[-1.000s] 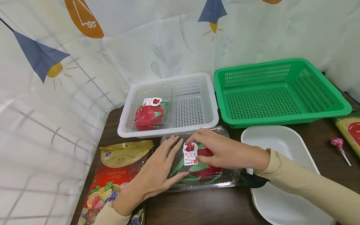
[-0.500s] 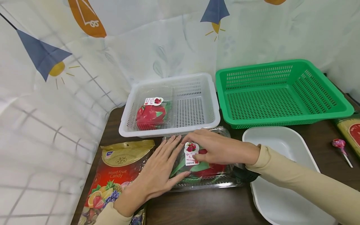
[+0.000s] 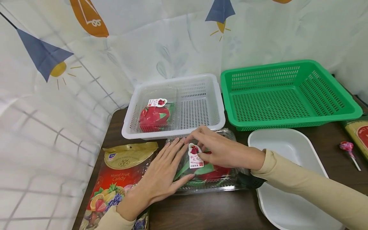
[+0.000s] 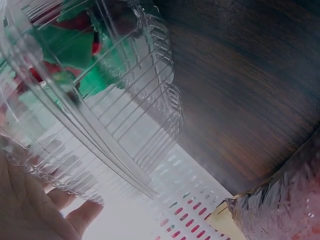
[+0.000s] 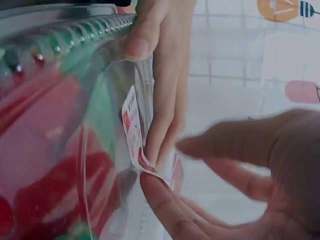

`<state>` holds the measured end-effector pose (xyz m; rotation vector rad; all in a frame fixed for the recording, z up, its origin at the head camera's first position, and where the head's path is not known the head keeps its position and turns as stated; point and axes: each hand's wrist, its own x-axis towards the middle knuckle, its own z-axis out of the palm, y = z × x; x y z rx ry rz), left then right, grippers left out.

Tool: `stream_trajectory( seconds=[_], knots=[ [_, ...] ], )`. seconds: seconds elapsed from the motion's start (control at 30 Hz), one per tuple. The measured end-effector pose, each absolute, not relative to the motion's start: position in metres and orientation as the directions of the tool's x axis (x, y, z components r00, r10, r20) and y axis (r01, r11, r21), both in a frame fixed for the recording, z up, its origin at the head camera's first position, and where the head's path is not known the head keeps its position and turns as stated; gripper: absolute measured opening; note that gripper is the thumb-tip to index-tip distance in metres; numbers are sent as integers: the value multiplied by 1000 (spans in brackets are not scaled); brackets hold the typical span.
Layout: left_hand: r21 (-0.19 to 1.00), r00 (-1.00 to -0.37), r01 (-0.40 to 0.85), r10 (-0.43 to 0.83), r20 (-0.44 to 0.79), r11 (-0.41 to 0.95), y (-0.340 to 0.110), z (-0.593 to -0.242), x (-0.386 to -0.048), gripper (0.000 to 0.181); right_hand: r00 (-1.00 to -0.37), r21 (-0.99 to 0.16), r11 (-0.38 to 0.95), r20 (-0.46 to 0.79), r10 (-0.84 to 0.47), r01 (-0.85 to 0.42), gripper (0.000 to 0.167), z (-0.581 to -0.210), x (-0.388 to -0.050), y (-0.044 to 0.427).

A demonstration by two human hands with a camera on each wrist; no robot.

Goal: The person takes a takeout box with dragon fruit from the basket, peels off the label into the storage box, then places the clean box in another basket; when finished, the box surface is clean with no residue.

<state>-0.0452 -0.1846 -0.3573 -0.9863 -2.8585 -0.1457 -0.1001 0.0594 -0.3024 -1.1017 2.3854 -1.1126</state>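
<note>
A clear plastic clamshell box (image 3: 212, 188) with red-and-green dragon fruit (image 3: 214, 175) inside lies in the middle of the dark table. A white printed sticker (image 3: 196, 163) is on its lid. My left hand (image 3: 159, 171) rests on the lid's left side with fingers extended. My right hand (image 3: 227, 149) reaches over the lid, its index fingertip at the sticker's far end. In the right wrist view, that end of the sticker (image 5: 133, 132) bends up against the fingertip, and the thumb stands apart from it. The left wrist view shows the box's ribbed side (image 4: 145, 120).
Behind stand a white basket (image 3: 172, 134) holding another dragon fruit box (image 3: 155, 116) and a green basket (image 3: 287, 123). A Mixed Fruit Candy bag (image 3: 115, 179) lies left. To the right are a white tub (image 3: 287, 198), a lollipop (image 3: 346, 146) and a golden packet (image 3: 359, 131).
My right hand's fingers have shifted slightly at the sticker's far end, the knuckles a little higher. My left hand stays on the lid; the view has shifted slightly.
</note>
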Motion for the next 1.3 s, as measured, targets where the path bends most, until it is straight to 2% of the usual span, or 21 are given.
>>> stream_trajectory(
  seconds=[0.2,0.63,0.97,1.3],
  knots=[
    [57,-787,612,601,139,788,-184,-356,-46,90,-695,-729,434,79,-714,-529,28,-304,-102,55],
    [59,-773,628,613,166,776,-186,-359,-43,89,-642,-710,374,143,-753,-596,19,-305,-94,61],
    [70,-788,611,599,141,788,-185,-356,-46,90,-646,-666,395,173,-744,-633,14,-288,-90,75],
    [66,-777,625,611,150,778,-185,-356,-46,90,-631,-687,344,214,-746,-640,10,-289,-89,77]
  ],
)
